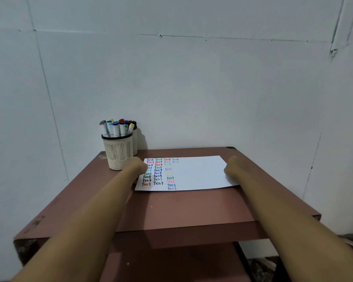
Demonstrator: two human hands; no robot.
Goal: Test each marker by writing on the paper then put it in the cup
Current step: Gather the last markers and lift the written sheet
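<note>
**Head view.** I see both forearms reaching across the brown table (171, 208) toward twelve o'clock. The left hand (140, 166) rests on the paper's nine o'clock edge and covers the first letters of several written words. The right hand (231, 167) rests at the paper's three o'clock edge. Both wrists bend downward, so only the backs of the hands face me. The fingers are hidden, and I cannot tell whether either hand is spread, curled or pinching anything.

The paper (198, 171) lies flat on the far half of the table, long side toward me, between the two hands. Its left part bears columns of the word "Test" in red, green, black, blue, purple, yellow and pink; its right part is bare white.

The cup (118, 155) is cream, with a slotted wall, a mesh base and a black rim. It stands upright at ten o'clock from the paper, just beside the left hand; whether the two touch I cannot tell. The markers (116, 128) stand in the cup, their white barrels and blue, red, yellow and green caps rising above the rim.

A second white container (135, 142) stands just behind the cup at its two o'clock, close to the wall (192, 78), with dark-capped markers in it. A lower shelf (171, 261) shows beneath the table's near edge at six o'clock
</note>
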